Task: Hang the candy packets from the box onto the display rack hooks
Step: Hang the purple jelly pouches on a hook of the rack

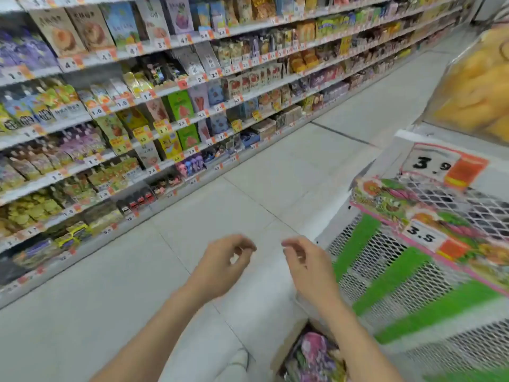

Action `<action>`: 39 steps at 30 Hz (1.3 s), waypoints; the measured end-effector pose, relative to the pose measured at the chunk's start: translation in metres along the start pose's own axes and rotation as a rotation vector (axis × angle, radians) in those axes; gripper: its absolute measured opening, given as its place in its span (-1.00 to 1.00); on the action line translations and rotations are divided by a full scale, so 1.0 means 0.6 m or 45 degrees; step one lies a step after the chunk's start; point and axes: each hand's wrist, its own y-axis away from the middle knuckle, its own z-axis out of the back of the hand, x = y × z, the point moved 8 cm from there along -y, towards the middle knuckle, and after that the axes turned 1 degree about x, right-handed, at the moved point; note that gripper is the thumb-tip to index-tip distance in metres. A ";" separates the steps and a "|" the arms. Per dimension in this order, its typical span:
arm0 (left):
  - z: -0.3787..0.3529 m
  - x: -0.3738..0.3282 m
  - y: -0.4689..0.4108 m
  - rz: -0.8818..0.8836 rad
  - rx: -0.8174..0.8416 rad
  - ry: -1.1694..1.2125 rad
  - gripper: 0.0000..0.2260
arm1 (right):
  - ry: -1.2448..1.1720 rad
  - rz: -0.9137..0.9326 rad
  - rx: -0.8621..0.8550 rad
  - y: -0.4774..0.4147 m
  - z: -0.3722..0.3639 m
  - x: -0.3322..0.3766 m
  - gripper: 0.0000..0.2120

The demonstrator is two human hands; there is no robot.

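— Nearest?
— Brown cardboard box [287, 346] at bottom edge, full of purple and pink candy packets [311, 354].
— Hands?
— Left hand [223, 263], right hand [308, 263] above it, fingers loosely curled, holding nothing.
— Room?
— White mesh display rack [385, 238] close right; pale tiled floor [275, 175] open ahead; stocked shelves [68, 123] left.

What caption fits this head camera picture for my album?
Left hand and right hand, both empty, raised above the box of candy packets beside the mesh display rack.
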 end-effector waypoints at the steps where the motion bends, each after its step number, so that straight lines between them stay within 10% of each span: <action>1: -0.017 -0.006 -0.021 -0.072 -0.024 0.033 -0.85 | -0.012 0.053 -0.063 -0.007 0.009 -0.010 -0.85; 24: -1.084 0.432 0.022 -0.681 0.799 -0.392 -0.80 | 0.642 -0.207 -0.539 0.258 -0.139 -0.960 -0.84; 39: -1.316 0.627 0.145 -0.395 1.080 -0.644 -0.80 | 1.251 -0.554 0.321 0.363 -0.158 -1.010 -0.82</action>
